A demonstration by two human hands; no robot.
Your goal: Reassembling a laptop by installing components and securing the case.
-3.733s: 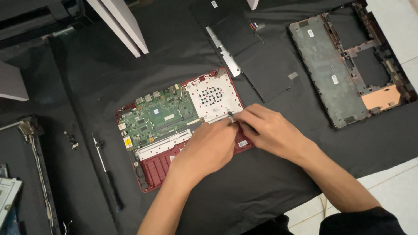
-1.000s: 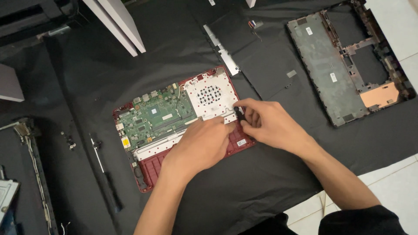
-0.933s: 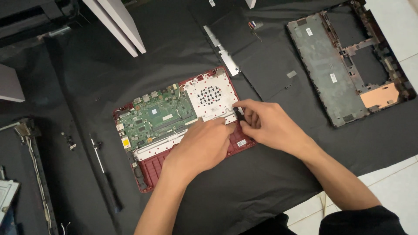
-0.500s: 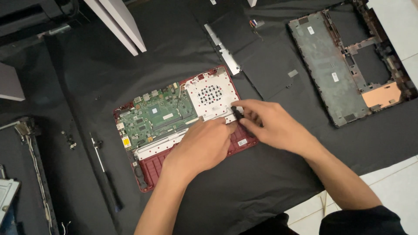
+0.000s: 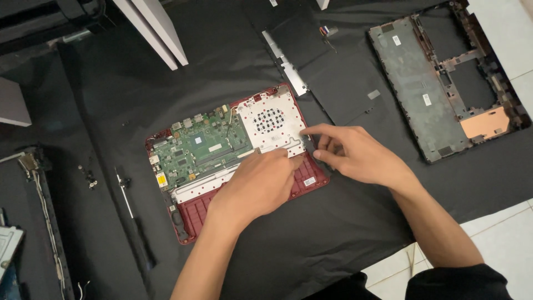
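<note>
laptop base: the red laptop base [image 5: 239, 166] lies opened up in the middle of the black cloth [image 5: 111, 100], its green circuit board [image 5: 200, 147] bare on the left half and a pale perforated metal plate [image 5: 270, 123] on the right.
left hand: the left hand [image 5: 258, 186] rests palm down over the lower middle of the base, fingers curled close together with the tips against the plate's lower edge; whether they pinch anything i cannot tell.
right hand: the right hand [image 5: 355, 153] sits at the base's right edge, forefinger stretched toward the plate's corner, the other fingers bent in narrow around a small dark part i cannot make out.
handling: looks light and stiff, but the board is fragile; i'd judge the red rim or the metal plate the safe places to grip, never the components.
around it: a grey bottom cover [image 5: 444, 83] lies well apart to the right, a flat black panel [image 5: 327, 72] with a silver strip [image 5: 286, 62] above, and a few loose screws [image 5: 89, 175] plus a thin rod [image 5: 126, 191] to the left.
</note>
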